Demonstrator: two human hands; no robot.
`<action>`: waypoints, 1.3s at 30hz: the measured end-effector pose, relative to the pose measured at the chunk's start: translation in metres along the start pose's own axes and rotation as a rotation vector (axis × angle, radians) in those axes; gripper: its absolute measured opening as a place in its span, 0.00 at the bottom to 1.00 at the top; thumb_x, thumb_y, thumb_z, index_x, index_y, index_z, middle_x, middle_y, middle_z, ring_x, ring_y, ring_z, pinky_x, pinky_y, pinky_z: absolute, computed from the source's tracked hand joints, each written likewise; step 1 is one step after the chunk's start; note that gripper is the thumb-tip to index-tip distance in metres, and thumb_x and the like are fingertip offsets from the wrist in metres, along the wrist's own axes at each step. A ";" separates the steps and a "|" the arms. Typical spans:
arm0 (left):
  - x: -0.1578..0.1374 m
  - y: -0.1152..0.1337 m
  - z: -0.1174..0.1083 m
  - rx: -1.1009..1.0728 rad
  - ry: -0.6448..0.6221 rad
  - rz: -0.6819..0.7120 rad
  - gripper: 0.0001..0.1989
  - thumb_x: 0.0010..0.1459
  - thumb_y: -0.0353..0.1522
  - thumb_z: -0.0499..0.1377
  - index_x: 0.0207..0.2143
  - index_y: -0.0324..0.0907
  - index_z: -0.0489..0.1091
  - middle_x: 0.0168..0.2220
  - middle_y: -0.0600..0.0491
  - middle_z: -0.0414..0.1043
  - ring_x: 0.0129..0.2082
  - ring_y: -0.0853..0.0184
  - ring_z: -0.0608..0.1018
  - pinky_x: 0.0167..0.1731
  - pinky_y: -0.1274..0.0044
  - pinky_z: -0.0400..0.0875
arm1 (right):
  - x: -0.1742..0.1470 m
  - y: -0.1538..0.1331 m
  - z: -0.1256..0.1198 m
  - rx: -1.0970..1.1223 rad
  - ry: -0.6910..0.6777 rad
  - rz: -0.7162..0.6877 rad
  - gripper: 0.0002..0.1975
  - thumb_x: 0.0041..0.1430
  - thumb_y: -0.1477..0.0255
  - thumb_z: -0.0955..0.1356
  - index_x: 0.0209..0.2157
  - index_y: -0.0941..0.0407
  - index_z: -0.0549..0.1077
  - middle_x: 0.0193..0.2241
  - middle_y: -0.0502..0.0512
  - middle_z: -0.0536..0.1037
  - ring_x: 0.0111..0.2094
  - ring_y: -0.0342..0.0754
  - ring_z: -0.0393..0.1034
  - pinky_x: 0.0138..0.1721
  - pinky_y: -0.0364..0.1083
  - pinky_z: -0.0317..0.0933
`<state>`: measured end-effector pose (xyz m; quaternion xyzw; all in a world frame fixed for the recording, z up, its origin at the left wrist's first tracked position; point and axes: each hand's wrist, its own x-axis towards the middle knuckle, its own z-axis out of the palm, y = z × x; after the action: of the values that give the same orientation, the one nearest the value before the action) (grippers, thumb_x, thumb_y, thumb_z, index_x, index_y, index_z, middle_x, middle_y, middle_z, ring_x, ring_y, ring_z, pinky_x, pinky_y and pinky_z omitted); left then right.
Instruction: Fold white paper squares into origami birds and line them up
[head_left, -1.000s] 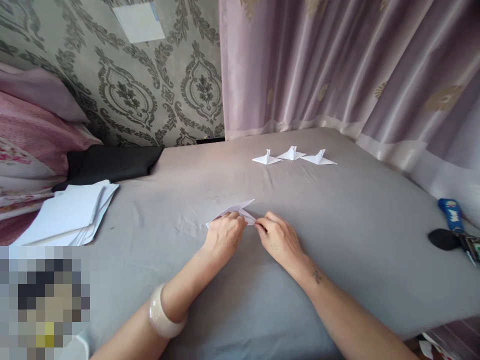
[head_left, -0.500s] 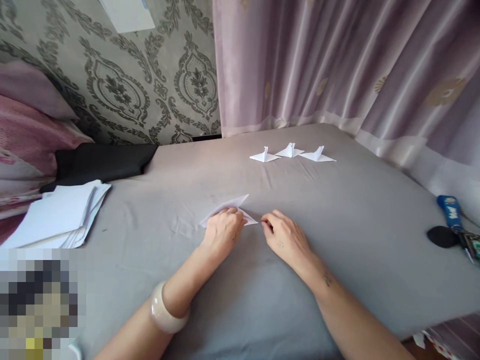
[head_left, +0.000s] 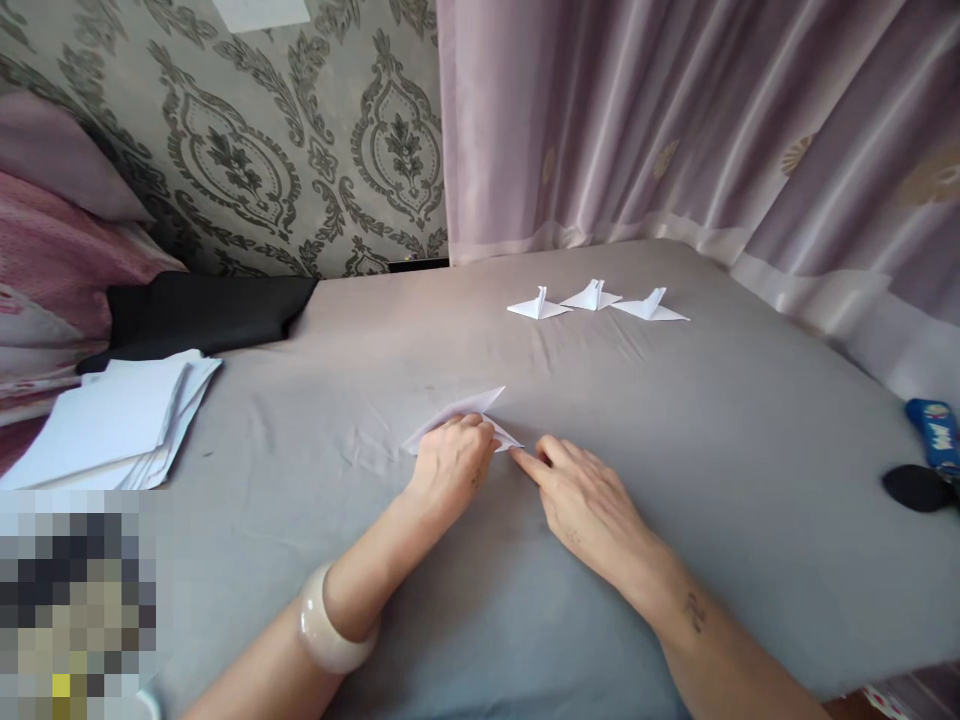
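Pressing down at the middle

Before us spreads a grey cloth-covered surface (head_left: 750, 500), giving us flat backing to press against. At its left lies a stack of white sheets (head_left: 97, 410), well apart from the middle, presumably to leave us working room. Our left hand (head_left: 454, 455) is closed over the folded paper (head_left: 484, 402) at the middle, apparently pinning it so it cannot slide; how the fingers tuck beneath, we cannot tell. Our right hand (head_left: 592, 500) grips nothing: it lies loosely spread, one finger stretched to the paper's right corner, seemingly to work that edge while its partner holds firm. Far, right of the middle, three small white folded figures (head_left: 594, 298) sit in a row, likely there to spare their raised points.
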<state>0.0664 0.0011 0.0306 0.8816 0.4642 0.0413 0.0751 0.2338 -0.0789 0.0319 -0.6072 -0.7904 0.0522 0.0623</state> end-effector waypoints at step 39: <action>0.001 0.003 0.000 0.054 -0.034 -0.002 0.13 0.66 0.33 0.50 0.31 0.41 0.71 0.32 0.49 0.74 0.33 0.61 0.76 0.26 0.74 0.60 | 0.005 0.005 0.001 0.177 0.022 0.089 0.17 0.59 0.83 0.58 0.43 0.55 0.73 0.35 0.55 0.74 0.39 0.50 0.70 0.39 0.48 0.60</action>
<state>0.0693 0.0002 0.0315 0.8834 0.4646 0.0138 0.0594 0.2371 -0.0726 0.0307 -0.6344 -0.7542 0.1178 0.1218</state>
